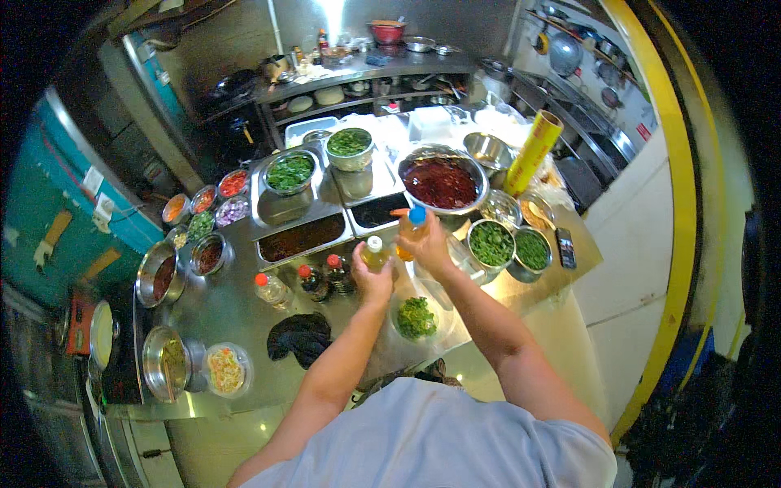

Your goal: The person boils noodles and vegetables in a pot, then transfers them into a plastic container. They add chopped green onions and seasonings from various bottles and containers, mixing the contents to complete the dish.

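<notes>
My left hand is closed round a white-capped bottle of pale yellow liquid. Just right of it, my right hand grips a blue-capped bottle with an orange tint, its body mostly behind the fingers. Both bottles are held upright, side by side, over the front of the steel table. Left of my left hand stand several red-capped bottles, two with dark liquid and one clear bottle. Below my hands sits a bowl of chopped leafy greens.
Beyond my hands are a large bowl of dark red sauce and steel pans of dark sauce. Bowls of chopped herbs, a phone and a yellow roll lie rightward. A black cloth and shredded vegetables are left.
</notes>
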`<state>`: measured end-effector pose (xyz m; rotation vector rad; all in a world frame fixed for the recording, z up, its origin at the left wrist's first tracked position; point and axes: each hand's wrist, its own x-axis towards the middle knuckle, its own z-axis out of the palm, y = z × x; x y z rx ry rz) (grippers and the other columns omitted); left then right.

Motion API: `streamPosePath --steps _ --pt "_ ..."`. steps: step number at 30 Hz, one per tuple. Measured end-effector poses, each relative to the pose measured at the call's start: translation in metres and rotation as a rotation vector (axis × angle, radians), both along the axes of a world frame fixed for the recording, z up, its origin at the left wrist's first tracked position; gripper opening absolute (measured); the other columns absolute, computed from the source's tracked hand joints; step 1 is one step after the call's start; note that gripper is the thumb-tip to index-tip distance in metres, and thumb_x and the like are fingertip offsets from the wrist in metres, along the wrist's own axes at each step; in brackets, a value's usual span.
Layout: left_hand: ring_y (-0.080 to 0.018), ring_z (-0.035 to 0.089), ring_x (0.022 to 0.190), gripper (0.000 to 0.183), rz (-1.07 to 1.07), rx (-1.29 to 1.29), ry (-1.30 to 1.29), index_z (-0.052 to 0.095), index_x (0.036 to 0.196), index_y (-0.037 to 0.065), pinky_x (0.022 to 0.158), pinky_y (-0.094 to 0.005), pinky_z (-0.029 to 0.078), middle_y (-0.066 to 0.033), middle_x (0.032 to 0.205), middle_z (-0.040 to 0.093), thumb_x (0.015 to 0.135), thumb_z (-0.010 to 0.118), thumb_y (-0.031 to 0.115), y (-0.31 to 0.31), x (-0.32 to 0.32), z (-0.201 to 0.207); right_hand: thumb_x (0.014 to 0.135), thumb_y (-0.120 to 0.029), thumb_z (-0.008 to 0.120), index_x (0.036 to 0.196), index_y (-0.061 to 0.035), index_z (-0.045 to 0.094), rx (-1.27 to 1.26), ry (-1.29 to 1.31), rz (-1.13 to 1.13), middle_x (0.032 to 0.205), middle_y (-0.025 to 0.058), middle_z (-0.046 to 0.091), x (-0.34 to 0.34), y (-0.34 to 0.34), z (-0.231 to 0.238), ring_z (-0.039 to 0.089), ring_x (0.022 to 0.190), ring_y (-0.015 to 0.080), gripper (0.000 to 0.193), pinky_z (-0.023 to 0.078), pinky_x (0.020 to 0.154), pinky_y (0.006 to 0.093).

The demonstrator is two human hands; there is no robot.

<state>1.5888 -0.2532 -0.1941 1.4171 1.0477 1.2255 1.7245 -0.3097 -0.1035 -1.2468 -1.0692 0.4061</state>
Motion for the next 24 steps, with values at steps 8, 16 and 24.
streamPosePath --steps 8,16,24 --pt "-0.031 0.045 0.141 0.089 0.049 -0.012 0.18 0.025 0.158 0.004 0.115 -0.0414 0.039 -0.0221 0.155 0.042 0.084 0.076 0.007 -0.015 -0.004 -0.025 0.079 -0.005 0.079 0.141 -0.0012 0.038 -0.344 0.092 -0.016 0.128 0.0171 0.06 -0.007 0.023 -0.08 0.063 0.111 0.026 0.074 0.051 0.097 0.0395" --pt "-0.0312 0.056 0.119 0.076 0.385 -0.171 0.262 0.039 0.144 -0.003 0.105 -0.0396 0.046 -0.0156 0.13 0.057 0.082 0.08 0.011 -0.016 -0.154 -0.01 0.085 -0.007 0.071 0.143 0.0029 0.037 -0.336 -0.19 0.19 0.136 0.0206 0.048 -0.11 -0.043 -0.036 0.052 0.127 0.0321 0.068 0.043 0.109 0.0418" --pt "-0.0288 0.068 0.106 0.062 0.059 0.043 0.289 0.054 0.125 -0.001 0.093 -0.0388 0.053 -0.0142 0.119 0.067 0.076 0.088 0.014 0.056 -0.155 -0.014 0.071 -0.01 0.087 0.141 -0.0036 0.047 -0.524 -0.003 -0.114 0.135 0.0205 0.058 -0.167 0.065 -0.065 0.057 0.127 0.0342 0.081 0.046 0.107 0.0402"
